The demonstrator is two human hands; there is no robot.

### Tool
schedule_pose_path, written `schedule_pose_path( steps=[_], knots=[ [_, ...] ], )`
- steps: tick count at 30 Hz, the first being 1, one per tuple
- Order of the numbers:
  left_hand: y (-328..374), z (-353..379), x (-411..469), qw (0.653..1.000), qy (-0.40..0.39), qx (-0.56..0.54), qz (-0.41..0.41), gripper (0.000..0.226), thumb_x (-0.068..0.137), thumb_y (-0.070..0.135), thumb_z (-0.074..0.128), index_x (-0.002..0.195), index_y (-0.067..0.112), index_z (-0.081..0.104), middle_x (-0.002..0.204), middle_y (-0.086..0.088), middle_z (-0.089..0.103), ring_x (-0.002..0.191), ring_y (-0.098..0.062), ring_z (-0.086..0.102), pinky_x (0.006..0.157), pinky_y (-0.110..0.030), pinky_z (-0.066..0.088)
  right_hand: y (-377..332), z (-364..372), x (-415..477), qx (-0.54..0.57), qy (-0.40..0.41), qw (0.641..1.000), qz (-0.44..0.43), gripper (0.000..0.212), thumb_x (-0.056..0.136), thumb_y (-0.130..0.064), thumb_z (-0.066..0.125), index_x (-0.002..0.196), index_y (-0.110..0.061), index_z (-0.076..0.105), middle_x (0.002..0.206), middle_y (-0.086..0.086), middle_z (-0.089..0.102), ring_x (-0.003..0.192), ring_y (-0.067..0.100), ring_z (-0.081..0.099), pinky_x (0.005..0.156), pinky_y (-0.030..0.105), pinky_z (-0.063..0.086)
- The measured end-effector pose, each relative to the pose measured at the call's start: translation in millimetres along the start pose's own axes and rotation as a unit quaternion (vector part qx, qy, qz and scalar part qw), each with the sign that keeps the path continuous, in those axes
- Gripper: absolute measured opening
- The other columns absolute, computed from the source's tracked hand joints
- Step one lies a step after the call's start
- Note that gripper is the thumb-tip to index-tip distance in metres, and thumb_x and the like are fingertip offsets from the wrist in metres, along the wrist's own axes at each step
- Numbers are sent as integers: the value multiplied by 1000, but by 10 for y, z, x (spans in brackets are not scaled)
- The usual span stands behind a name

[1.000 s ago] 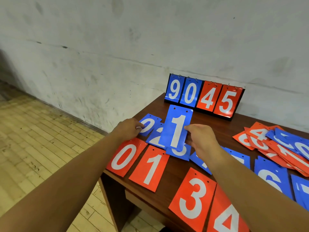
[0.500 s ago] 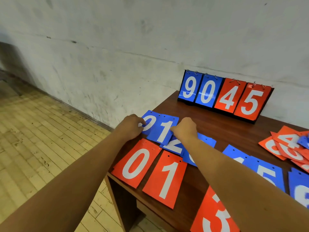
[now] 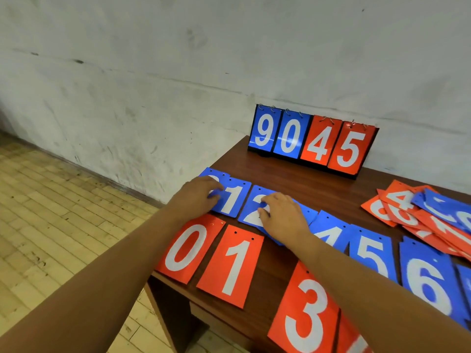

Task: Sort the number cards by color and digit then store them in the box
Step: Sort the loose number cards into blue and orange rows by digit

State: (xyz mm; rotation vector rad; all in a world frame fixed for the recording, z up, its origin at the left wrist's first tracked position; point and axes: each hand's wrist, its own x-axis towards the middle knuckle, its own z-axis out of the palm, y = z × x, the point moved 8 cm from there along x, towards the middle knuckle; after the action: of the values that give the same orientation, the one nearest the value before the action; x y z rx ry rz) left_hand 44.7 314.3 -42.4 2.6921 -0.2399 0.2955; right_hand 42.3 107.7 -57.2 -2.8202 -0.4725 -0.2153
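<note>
Hands: left (image 3: 197, 197), right (image 3: 283, 215) on blue cards (image 3: 233, 200) | scoreboard (image 3: 313, 141) behind | pile (image 3: 420, 215) beside

Blue 0 card (image 3: 216, 175): digit mostly under my left grip (image 3: 200, 197); pinching or pressing, I cannot tell.
Blue 2 card (image 3: 251, 212): right side under my right grip (image 3: 283, 217).
Next blue card (image 3: 307, 217): digit hidden.
Blue 4 card (image 3: 328, 233): lower part behind forearm.
Red 3 card (image 3: 305, 314): cut by bottom edge.
Mixed pile (image 3: 407, 215): overlapping, runs off right edge; digits partial.
</note>
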Motion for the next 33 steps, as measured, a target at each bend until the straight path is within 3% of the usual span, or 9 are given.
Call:
schedule_pose_path(
  steps=[3,8,11,15,22,28,31,33],
  knots=[
    [147,199,-23,996,-76,34,21,38,95,28,58,133,26,59,135,5,55,125,-15,49,106,-37,42,-4,-30,-31,-4,6,1000,0,39,98,-35,44,132,-19,55,132,1,53,124,21,46,104,36,37],
    [206,189,-24,995,-81,52,11,38,96,28,57,134,25,57,138,4,54,126,-16,49,106,-37,42,54,-82,-86,0,24,1000,4,35,98,-33,45,126,-17,59,128,1,57,122,22,48,102,36,37],
    [288,85,-47,998,-44,36,9,34,96,27,56,129,22,60,135,3,57,126,-17,50,107,-38,41,104,-282,-114,41,68,997,21,33,98,-29,47,122,-12,62,126,2,59,122,23,50,101,35,37],
    [679,-42,-78,999,21,-30,27,26,94,21,59,119,17,65,126,1,62,124,-17,52,100,-25,37,311,-626,-260,86,95,990,51,35,97,-33,51,125,-14,60,128,2,59,123,22,50,104,35,38],
    [1982,341,85,990,-31,-103,96,21,94,22,59,114,17,64,113,-2,60,103,-17,60,91,-34,50,1470,-1233,-823,50,98,983,144,45,91,-40,57,127,-13,58,129,9,57,118,25,53,100,37,43],
    [2936,973,534,986,-90,-104,89,27,91,25,60,118,18,62,117,-2,59,108,-17,58,93,-31,49,2649,-1480,-1173,8,50,966,255,51,86,-35,62,129,-8,54,130,17,52,115,32,53,94,40,45],
    [3275,1346,767,986,-109,-69,102,31,90,24,61,121,17,61,122,-5,58,114,-21,55,93,-29,44,3030,-1455,-1192,-12,26,962,270,57,89,-33,61,138,-8,45,139,16,44,125,32,46,102,41,41],
    [3497,1582,879,982,-124,-43,138,42,92,29,59,133,20,55,135,-4,53,125,-22,49,101,-32,41,3229,-1445,-1143,-19,28,963,269,58,91,-32,59,141,-8,42,144,15,40,130,31,42,106,41,38]
  ],
)
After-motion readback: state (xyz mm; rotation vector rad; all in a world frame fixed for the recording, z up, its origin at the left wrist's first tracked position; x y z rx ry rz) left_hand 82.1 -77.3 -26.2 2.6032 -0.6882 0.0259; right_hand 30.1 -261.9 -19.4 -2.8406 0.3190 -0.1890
